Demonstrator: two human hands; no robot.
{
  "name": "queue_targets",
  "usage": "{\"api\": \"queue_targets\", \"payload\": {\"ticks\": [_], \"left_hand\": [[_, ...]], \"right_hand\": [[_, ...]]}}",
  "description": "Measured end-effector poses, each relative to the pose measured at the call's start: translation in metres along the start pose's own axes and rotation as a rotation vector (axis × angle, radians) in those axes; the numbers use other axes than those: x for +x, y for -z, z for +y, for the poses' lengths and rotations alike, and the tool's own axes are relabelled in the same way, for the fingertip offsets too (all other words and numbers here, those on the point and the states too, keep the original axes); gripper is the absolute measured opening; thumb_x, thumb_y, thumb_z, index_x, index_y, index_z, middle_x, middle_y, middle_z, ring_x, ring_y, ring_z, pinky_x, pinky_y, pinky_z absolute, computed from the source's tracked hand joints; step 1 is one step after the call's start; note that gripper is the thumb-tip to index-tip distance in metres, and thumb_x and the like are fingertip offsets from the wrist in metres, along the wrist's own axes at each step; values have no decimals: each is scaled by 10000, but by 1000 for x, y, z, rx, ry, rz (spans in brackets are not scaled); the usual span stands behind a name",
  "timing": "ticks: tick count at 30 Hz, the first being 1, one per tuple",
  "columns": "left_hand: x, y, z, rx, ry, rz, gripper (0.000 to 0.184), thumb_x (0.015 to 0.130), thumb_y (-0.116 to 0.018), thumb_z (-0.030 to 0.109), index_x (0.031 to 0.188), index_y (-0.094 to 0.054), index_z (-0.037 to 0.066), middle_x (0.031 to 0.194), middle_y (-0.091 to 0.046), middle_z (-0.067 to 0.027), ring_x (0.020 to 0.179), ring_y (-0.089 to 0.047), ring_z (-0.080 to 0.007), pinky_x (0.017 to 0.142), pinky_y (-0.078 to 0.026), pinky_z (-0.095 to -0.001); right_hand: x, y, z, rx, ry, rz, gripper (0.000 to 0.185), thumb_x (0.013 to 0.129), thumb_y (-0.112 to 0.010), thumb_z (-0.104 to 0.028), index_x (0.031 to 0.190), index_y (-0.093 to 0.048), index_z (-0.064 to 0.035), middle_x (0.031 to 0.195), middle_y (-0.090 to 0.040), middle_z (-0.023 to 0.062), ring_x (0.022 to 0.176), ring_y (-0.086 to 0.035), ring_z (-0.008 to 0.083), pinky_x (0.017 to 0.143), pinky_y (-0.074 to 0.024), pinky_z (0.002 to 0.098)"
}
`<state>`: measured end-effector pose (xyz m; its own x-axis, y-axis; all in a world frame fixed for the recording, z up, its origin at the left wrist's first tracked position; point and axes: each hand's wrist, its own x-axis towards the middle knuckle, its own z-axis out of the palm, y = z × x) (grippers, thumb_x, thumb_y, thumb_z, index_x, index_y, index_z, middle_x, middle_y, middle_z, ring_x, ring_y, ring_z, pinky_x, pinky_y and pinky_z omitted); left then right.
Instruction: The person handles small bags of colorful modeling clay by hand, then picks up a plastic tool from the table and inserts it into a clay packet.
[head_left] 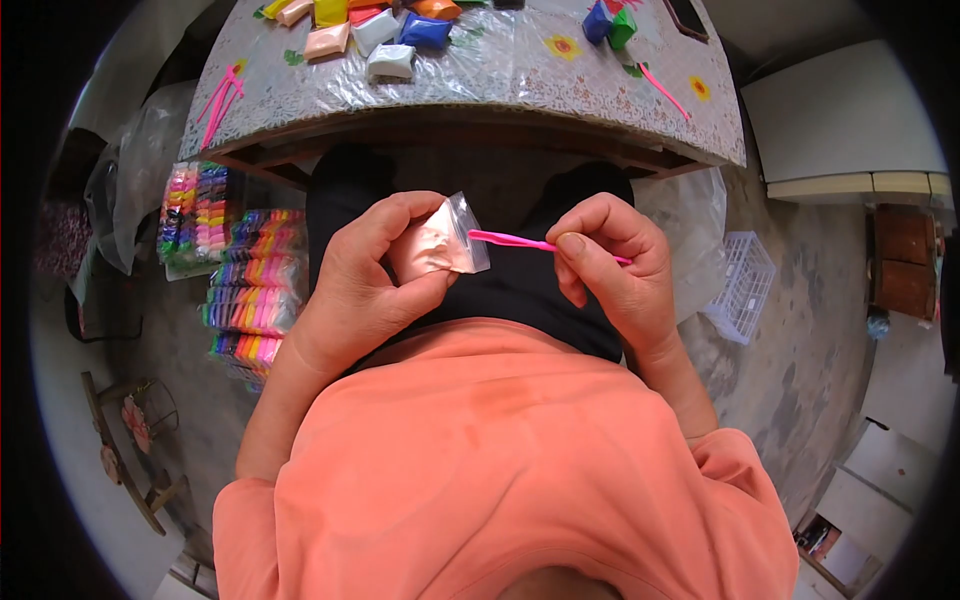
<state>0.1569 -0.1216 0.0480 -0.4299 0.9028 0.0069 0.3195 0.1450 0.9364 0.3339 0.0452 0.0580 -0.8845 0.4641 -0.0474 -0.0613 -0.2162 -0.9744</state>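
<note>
Above my lap, my left hand [385,262] grips a small clear packet of pale peach modelling clay [432,243], its transparent plastic end facing right. Between the thumb and fingers of my right hand [612,255] is a thin pink plastic modelling tool [515,240]. The tool's left tip meets the clear end of the packet; whether it is inside or only against the plastic, I cannot tell.
Ahead stands a table with a patterned cover [500,75], bearing several coloured clay packets [390,62], pink tools [222,102] and a phone [686,18]. Stacked multicoloured packs [255,285] are on the left; a white plastic basket [740,287] sits on the floor at right.
</note>
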Motion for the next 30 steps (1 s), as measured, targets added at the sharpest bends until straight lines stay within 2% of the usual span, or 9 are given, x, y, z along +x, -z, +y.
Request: {"api": "queue_targets", "payload": {"ticks": [16,19,25,28,30], "left_hand": [[1,0,-2,71,-39,14,475,729,-664,-20,1191,-555,8,1017,-611,-45,930,-581,-97,803,-467,-234],[2,-2,-2,55,-57,39,453,707,-678,21,1145,-565,-9,1024,-612,-122,901,-617,-202,782,-488,-281],[3,-1,-1,113,-89,46,453,707,-666,20,1148,-563,-2,1009,-604,-132,892,-618,-230,781,-490,-293],[3,0,-2,142,-75,28,493,706,-669,-3,1186,-562,11,1033,-624,-77,938,-608,-146,808,-474,-254],[2,0,-2,149,-74,35,489,707,-667,-1,1185,-564,11,1037,-626,-80,941,-611,-151,812,-476,-258]], "right_hand": [[2,0,3,-40,-54,0,74,932,-588,-101,919,-589,-29,678,-572,-9,536,-479,17,470,-374,166],[2,-2,2,-60,-71,2,75,928,-592,-105,913,-592,-31,676,-572,-14,535,-478,13,470,-373,164],[0,-5,0,-166,-85,31,48,902,-601,-80,890,-608,-34,692,-569,-30,567,-476,0,497,-371,164],[0,-7,3,-241,-32,57,25,882,-610,-51,872,-613,-28,692,-555,-32,588,-460,1,514,-361,175],[-1,-8,3,-290,0,76,14,870,-615,-34,860,-613,-24,688,-546,-31,594,-449,4,519,-353,183]]}}
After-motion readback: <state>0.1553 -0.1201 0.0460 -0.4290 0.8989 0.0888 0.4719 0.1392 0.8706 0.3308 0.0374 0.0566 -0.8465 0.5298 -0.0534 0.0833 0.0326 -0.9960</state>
